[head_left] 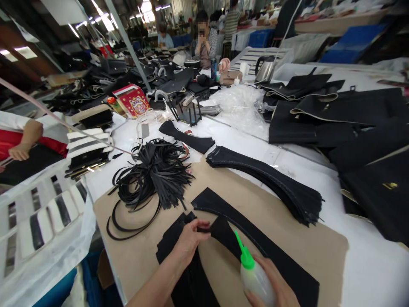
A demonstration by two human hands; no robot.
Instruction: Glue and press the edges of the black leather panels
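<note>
My left hand (193,233) is closed, its thumb and fingers pinching the edge of a curved black fabric piece (225,233). In my right hand (277,279) is a squeeze bottle (255,279), whitish with a bright green nozzle that points up and left. The nozzle tip is beside the held piece; I cannot tell whether they touch. Under my left wrist lie more black pieces (172,236). Another long curved black panel (255,243) lies flat just beyond my hands, partly hidden by the bottle and my right hand.
A brown board (306,238) covers the white table (367,264). Black strips (153,170) lie bundled at left, with a stack of curved black panels (265,170) beyond. Large black panels (351,111) pile up at right. A co-worker's hand (21,151) is at far left.
</note>
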